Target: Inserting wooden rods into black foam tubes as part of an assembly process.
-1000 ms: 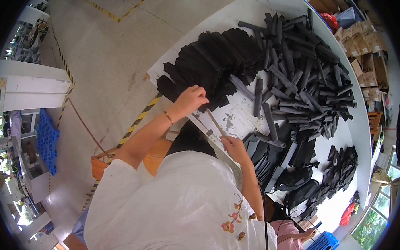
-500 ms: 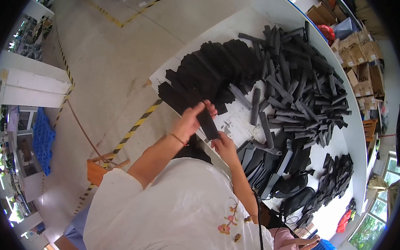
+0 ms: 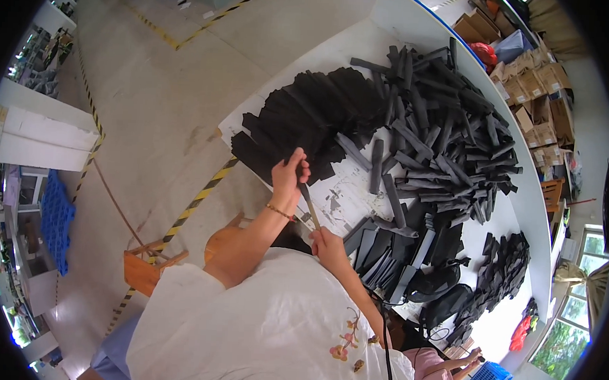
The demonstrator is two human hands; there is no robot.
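A narrow black strip [image 3: 307, 195], seen almost edge-on with a tan lower stretch, runs slantwise between my hands. My left hand [image 3: 290, 176] is closed around its upper part, close to the table's near edge. Lower down, my right hand [image 3: 329, 248] pinches the other end between thumb and fingers. Just beyond my left hand, flat black pieces [image 3: 308, 109] lie overlapping in a fanned row. To their right is a big heap of dark grey rolled pieces [image 3: 429, 127]. Whether the strip is cloth or foam I cannot tell.
All this lies on a white table [image 3: 351, 202] with a raised rim. Flat dark panels [image 3: 376, 251], black pouches [image 3: 436, 284] and more black pieces [image 3: 505, 273] are at the right. A wooden stool [image 3: 145, 268] stands at left. Another person [image 3: 439, 369] sits at lower right.
The strip has turned from showing its broad black face to nearly edge-on. My right hand has shifted down and slightly left; my left hand now wraps the strip more closely.
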